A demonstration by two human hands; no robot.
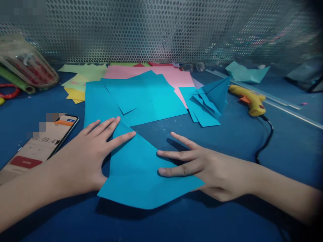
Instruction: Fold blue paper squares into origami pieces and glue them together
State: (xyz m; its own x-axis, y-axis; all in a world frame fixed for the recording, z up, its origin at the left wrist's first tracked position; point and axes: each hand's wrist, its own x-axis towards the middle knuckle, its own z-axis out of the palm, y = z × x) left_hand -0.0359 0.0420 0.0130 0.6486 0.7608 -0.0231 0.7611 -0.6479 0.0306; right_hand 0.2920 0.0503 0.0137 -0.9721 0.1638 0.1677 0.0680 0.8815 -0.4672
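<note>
A blue sheet of paper [141, 174] lies in front of me, its slanted upper edge folded and its near edge lifted off the table. My left hand [93, 151] rests on the sheet's left side with fingers spread, two fingertips at the slanted edge and the thumb by the lower left corner. From the right, my right hand [209, 168] grips the sheet's right corner. Two of its fingers lie on top of the paper, another sticks out above the table, and the thumb side is hidden beneath the corner.
More blue sheets [136, 97] lie behind, over pink paper [181, 75]. Folded blue pieces [209, 104] sit beside a yellow glue gun [248, 99] with a black cord. A phone [42, 144] lies left, near a tilted jar [30, 64]. Perforated metal [156, 30] backs the table.
</note>
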